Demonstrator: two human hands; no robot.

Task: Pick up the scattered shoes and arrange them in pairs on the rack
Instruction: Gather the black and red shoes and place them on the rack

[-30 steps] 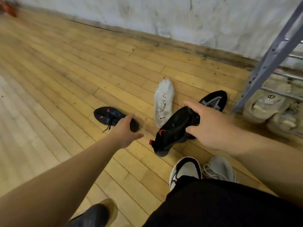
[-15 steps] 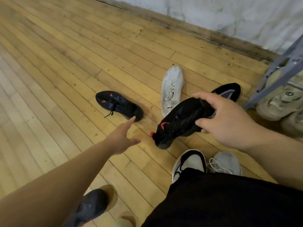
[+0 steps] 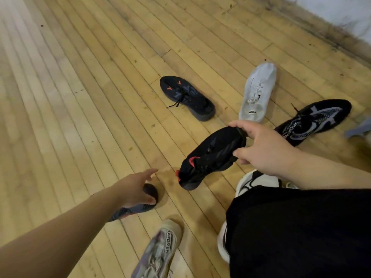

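Observation:
My right hand (image 3: pixel 265 147) grips a black shoe with red accents (image 3: pixel 210 159) by its heel, toe hanging down above the floor. Its match, a black shoe with red marks (image 3: pixel 187 97), lies on the wooden floor further out. My left hand (image 3: pixel 136 189) is stretched out with fingers straight, holding nothing, just above a dark knit shoe (image 3: pixel 140 205) that it partly hides. A white shoe (image 3: pixel 258 91) and a black-and-grey patterned shoe (image 3: pixel 313 121) lie to the right. A pale grey-purple shoe (image 3: pixel 158 249) sits near the bottom. The rack is out of view.
The worn wooden floor (image 3: pixel 80 97) stretches away to the left. A wall base (image 3: pixel 331 31) runs along the upper right. My black-clothed leg (image 3: pixel 297 233) and a white-and-black shoe (image 3: pixel 253 181) are at the lower right. A grey blur (image 3: pixel 359 129) shows at the right edge.
The view has tilted down and the rack has left the frame. My left hand has drawn back from the far black shoe toward the dark knit shoe. My right hand keeps holding its shoe.

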